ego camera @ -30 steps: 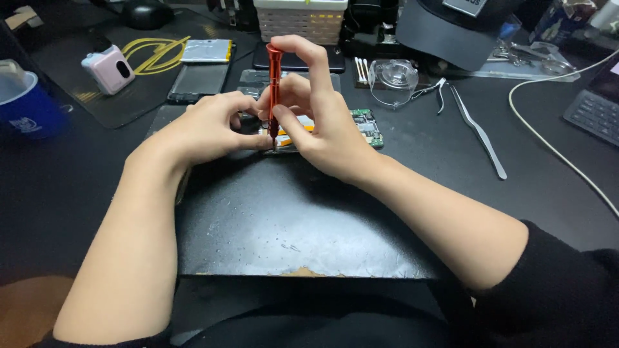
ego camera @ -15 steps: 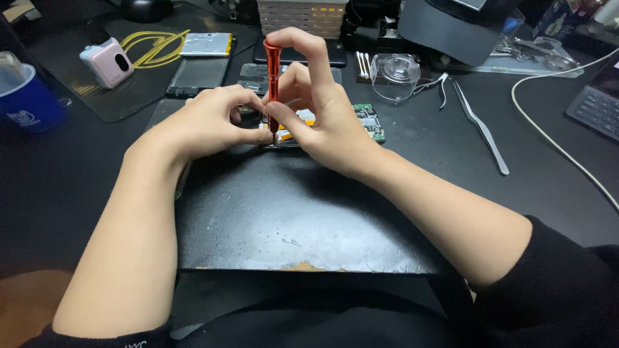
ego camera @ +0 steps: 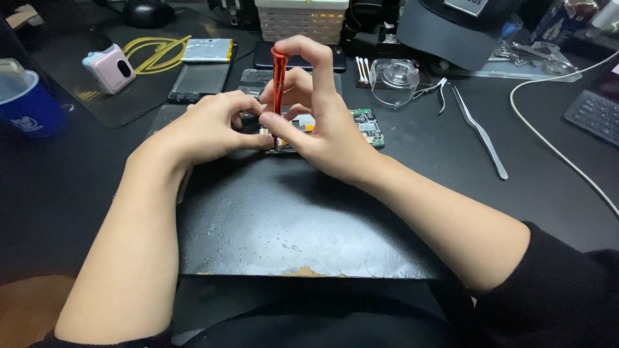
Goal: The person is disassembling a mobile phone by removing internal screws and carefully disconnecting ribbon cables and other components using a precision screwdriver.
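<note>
- Not much had changed over the last second: the slim red-orange screwdriver with the round cap (ego camera: pixel 278 77) was kept upright over the same spot, and only the view had drifted a touch.
- The right hand (ego camera: pixel 322 122) was closed around the screwdriver, with the forefinger curled over the cap and the thumb and other fingers pinched on the shaft lower down. So the right grip was shut on the tool.
- The tip was hidden behind the fingers, so whether it was seated in a screw could not be told.
- The left hand (ego camera: pixel 209 125) was kept bent over the small green circuit board with orange and silver parts (ego camera: pixel 364 125), fingertips pressed at the edge of it, just beside the screwdriver shaft. It looked more like a steadying pinch than a full grasp, and how firmly it was closed could not be told.
- The board was lying at the far edge of the black rectangular work mat (ego camera: pixel 290 219), mostly covered by both hands, with only its right end showing.
- Judging by how little had moved, the same screw was probably being worked, with the board held down rather than lifted.
- Left untouched on the dark surface (ego camera: pixel 554 187): long silver tweezers (ego camera: pixel 480 132) to the right, a clear plastic tape dispenser (ego camera: pixel 394 80) behind them, and a blue cup (ego camera: pixel 29 106) far left.
</note>
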